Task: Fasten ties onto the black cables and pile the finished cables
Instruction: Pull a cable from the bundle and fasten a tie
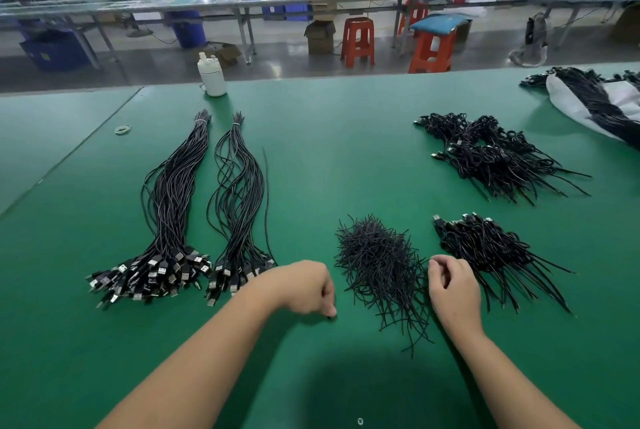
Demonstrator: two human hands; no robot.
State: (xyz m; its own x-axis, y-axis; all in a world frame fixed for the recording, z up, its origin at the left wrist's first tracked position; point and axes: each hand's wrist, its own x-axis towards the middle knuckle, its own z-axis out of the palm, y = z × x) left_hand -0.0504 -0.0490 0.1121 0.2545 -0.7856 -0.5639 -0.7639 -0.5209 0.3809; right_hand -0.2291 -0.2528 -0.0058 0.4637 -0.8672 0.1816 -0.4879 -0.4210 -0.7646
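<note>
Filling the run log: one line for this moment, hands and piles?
left hand: curled, fingertips on mat | right hand: curled beside tie pile | untied cables: left | finished cables: right

White bottle [212,77] stood upright near far edge of green table [311,137]. Small ring of pale rubber bands [123,129] lay toward far left edge. White bag [620,99] lay crumpled at far right corner. Beyond table: two red stools [357,42], blue-cushioned stool [433,47], open cardboard box [320,36], blue bins [55,51], long workbenches [207,4], seated people at back.
</note>
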